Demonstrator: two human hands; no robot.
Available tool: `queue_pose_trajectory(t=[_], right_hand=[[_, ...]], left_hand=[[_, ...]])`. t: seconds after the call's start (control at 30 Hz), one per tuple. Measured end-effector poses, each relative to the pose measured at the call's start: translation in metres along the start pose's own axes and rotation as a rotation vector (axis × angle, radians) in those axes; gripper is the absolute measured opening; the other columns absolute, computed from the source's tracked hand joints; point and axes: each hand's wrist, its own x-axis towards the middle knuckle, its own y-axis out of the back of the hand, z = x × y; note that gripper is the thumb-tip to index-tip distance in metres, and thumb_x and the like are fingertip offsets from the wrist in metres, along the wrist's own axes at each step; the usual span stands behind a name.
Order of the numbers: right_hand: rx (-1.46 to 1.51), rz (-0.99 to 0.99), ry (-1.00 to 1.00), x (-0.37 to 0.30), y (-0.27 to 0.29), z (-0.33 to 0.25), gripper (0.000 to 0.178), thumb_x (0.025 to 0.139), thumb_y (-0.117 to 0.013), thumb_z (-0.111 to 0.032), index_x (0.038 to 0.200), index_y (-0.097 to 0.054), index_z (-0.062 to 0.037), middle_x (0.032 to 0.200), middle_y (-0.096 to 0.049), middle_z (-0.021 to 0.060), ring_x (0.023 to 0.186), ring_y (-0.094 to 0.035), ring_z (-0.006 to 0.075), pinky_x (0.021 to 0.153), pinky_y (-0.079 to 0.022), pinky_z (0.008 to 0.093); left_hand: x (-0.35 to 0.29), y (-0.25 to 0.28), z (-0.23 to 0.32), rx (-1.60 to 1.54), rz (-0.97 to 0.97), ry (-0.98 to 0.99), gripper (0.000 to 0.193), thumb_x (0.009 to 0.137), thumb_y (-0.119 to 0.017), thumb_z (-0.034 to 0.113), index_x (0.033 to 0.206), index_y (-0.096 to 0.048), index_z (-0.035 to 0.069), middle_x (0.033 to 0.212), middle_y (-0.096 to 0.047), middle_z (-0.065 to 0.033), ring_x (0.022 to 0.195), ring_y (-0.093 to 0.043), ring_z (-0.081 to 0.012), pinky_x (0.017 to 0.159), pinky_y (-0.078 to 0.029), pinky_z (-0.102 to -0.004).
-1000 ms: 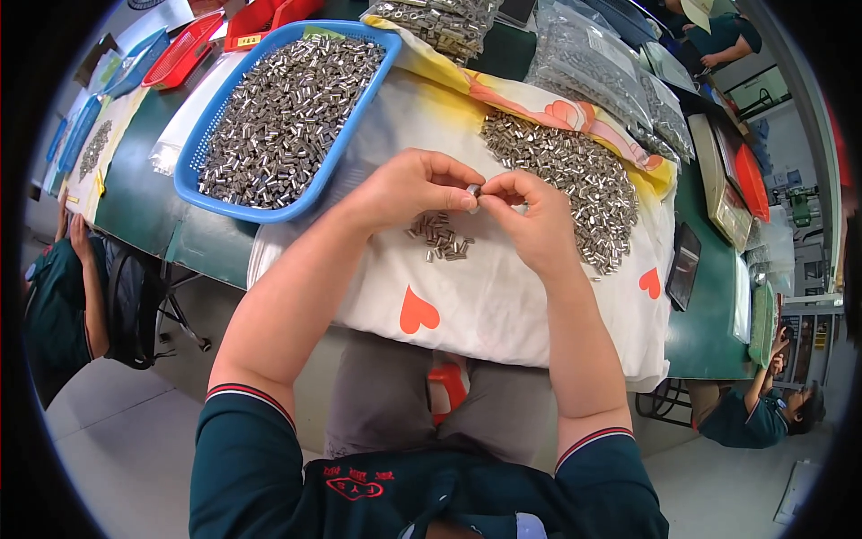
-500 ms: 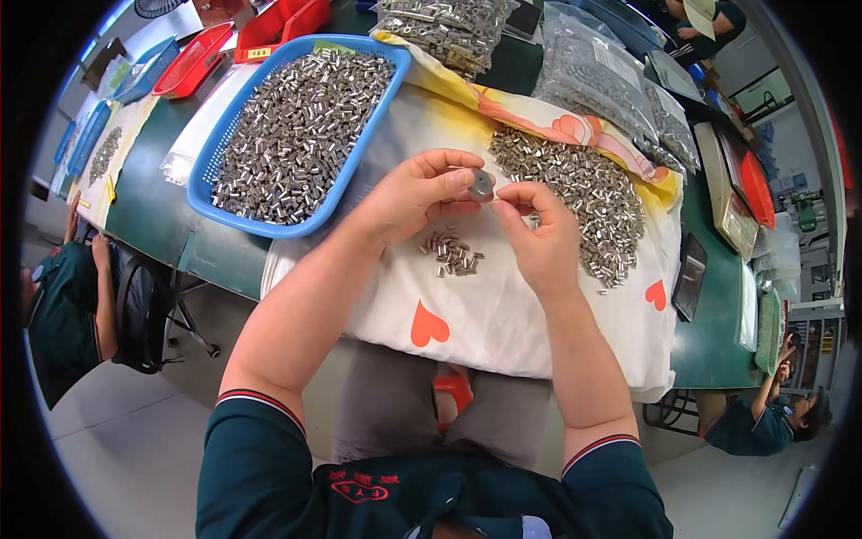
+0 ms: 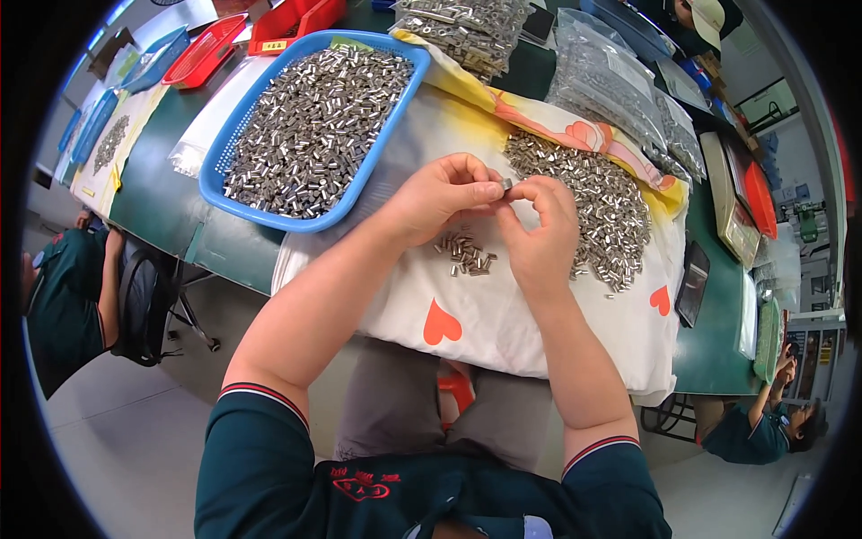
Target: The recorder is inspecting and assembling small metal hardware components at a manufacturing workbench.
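Note:
My left hand is closed, its thumb and forefinger gripping a small grey metal disc, now mostly covered by fingers. Against it, my right hand is pinched shut, and whatever sits between its fingertips is too small to make out. Just below both hands a little heap of short metal pins lies on the white cloth. Beside my right hand spreads a larger pile of the same shiny pins.
A blue basket full of pins stands at the left. Bagged metal parts lie at the far right, near a dark flat case. Red trays sit at the far left. Co-workers are seated either side.
My hands have come together, and the disc is now largely hidden behind my fingers. The view has shifted slightly, so the table appears a little farther right.

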Motion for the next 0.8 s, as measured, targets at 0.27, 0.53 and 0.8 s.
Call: queue_pose_trajectory(t=[0.27, 0.53, 0.8], right_hand=[[-0.052, -0.059, 0.028, -0.001, 0.007, 0.004, 0.013, 0.065, -0.065, -0.002, 0.074, -0.055, -0.0015, 0.078, -0.057, 0.0081, 0.073, -0.055, 0.0208, 0.067, -0.043, 0.0287], [0.062, -0.167, -0.061, 0.000, 0.010, 0.005, 0.013, 0.062, -0.063, -0.004, 0.068, -0.052, -0.0035, 0.072, -0.055, 0.0076, 0.071, -0.052, 0.0248, 0.065, -0.042, 0.0334], [0.113, -0.618, 0.089, -0.011, 0.010, 0.001, 0.014, 0.069, -0.060, -0.011, 0.080, -0.058, -0.0025, 0.086, -0.058, 0.0108, 0.083, -0.052, 0.0283, 0.077, -0.041, 0.0359]], left_hand=[[0.004, 0.002, -0.004, 0.166, -0.043, 0.023, 0.011, 0.077, -0.062, 0.004, 0.085, -0.054, 0.004, 0.093, -0.052, -0.0026, 0.083, -0.056, -0.0108, 0.075, -0.048, -0.0244], [0.001, 0.001, 0.004, 0.361, 0.044, 0.097, 0.029, 0.079, -0.062, 0.008, 0.105, -0.055, -0.001, 0.087, -0.060, -0.0046, 0.077, -0.057, -0.0096, 0.070, -0.047, -0.0233], [0.007, 0.010, 0.003, 0.722, 0.312, -0.136, 0.033, 0.070, -0.071, 0.021, 0.095, -0.062, 0.002, 0.082, -0.062, -0.0034, 0.070, -0.056, -0.0079, 0.065, -0.047, -0.0233]])
